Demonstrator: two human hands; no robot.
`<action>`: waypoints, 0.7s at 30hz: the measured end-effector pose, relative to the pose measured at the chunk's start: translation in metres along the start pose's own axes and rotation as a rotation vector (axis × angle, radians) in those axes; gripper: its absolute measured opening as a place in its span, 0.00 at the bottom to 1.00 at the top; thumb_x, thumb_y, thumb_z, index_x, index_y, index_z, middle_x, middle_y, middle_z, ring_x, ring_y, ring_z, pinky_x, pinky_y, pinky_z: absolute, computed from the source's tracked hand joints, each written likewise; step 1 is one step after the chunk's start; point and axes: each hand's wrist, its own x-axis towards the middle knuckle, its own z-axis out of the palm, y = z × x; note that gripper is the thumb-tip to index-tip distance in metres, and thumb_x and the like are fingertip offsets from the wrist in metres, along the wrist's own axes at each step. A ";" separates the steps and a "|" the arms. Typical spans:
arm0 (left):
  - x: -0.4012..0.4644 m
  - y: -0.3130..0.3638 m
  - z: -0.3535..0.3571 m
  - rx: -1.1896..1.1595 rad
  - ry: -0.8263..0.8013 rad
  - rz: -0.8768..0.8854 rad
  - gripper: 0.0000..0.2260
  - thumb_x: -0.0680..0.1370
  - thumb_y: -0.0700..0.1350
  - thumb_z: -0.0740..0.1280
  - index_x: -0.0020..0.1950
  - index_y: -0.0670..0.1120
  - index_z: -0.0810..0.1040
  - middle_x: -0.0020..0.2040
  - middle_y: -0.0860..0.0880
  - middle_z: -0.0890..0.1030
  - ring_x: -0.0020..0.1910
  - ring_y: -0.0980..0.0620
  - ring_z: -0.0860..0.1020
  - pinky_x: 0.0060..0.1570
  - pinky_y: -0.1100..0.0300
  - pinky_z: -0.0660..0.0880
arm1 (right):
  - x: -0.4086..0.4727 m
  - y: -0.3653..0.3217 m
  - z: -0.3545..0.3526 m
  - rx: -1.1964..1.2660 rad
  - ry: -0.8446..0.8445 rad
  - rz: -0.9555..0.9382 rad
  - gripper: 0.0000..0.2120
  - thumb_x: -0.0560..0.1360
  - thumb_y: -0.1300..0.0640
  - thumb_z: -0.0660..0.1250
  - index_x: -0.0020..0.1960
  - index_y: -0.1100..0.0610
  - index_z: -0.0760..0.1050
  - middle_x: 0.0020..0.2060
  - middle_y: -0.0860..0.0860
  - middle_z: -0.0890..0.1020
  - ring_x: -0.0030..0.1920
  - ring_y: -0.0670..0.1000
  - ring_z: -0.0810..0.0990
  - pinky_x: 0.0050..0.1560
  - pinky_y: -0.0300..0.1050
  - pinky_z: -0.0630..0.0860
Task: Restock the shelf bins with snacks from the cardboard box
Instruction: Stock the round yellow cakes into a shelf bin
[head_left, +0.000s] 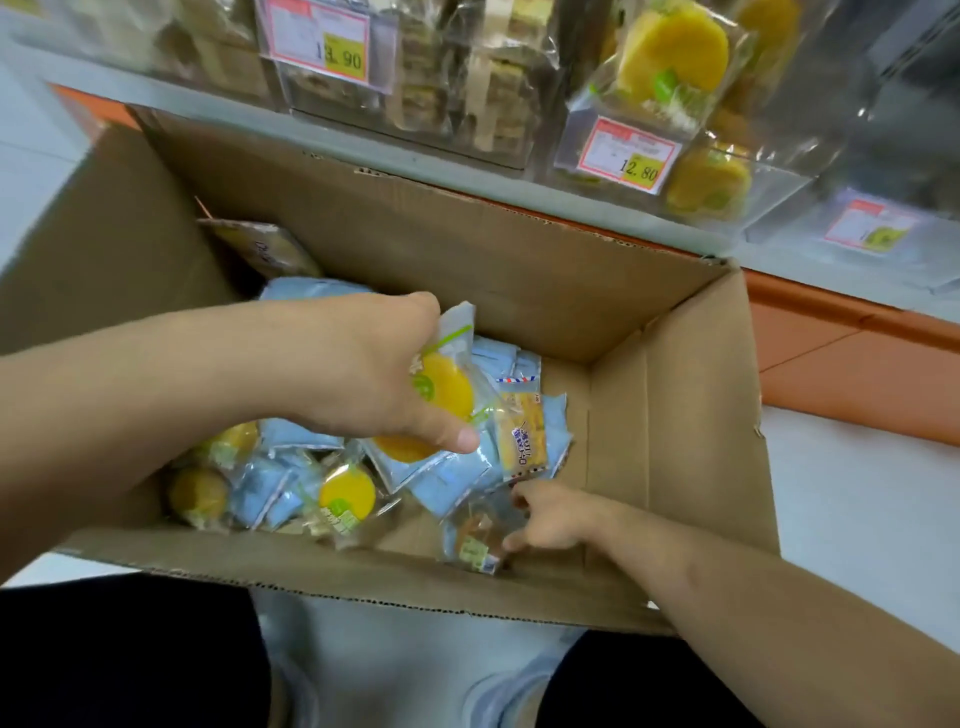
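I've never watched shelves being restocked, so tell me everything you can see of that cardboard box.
The cardboard box is plain brown corrugated card, open at the top with its flaps folded outward. It stands below the shelf bins. Wrapped snacks fill its left half; the bare bottom shows on the right. Both hands reach inside, the left hand holding a yellow cake packet.

The cardboard box (519, 270) stands open on the floor below the shelf, flaps spread outward. Snacks lie heaped in its left half: pale blue packets (457, 478) and clear packets showing round yellow cakes (347, 494). 1 yellow-cake packet (449, 387) is lifted above the heap, pinched in the left hand (363, 374). A small clear packet with a brown snack (475, 535) lies near the front wall, touched by the right hand (550, 519). The shelf bins (675, 98) above are clear, with yellow cakes inside.
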 end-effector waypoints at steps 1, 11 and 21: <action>0.002 -0.002 -0.003 0.011 0.006 0.005 0.32 0.65 0.75 0.72 0.50 0.52 0.65 0.45 0.52 0.78 0.43 0.52 0.78 0.43 0.53 0.76 | 0.006 0.000 0.005 -0.001 -0.022 -0.001 0.40 0.73 0.38 0.77 0.77 0.55 0.69 0.73 0.53 0.76 0.69 0.56 0.77 0.70 0.52 0.75; 0.019 -0.002 -0.015 0.053 0.055 0.043 0.29 0.67 0.74 0.73 0.48 0.53 0.67 0.43 0.51 0.77 0.40 0.53 0.76 0.35 0.55 0.69 | 0.021 -0.001 0.025 0.117 0.061 -0.013 0.18 0.72 0.47 0.80 0.56 0.52 0.78 0.53 0.49 0.81 0.51 0.50 0.80 0.51 0.48 0.79; 0.007 0.008 -0.040 -0.262 0.164 0.010 0.32 0.64 0.74 0.75 0.50 0.48 0.77 0.41 0.47 0.85 0.35 0.48 0.85 0.37 0.52 0.82 | -0.107 -0.011 -0.114 0.723 0.222 -0.224 0.21 0.77 0.57 0.77 0.67 0.57 0.76 0.54 0.54 0.83 0.44 0.51 0.87 0.40 0.54 0.87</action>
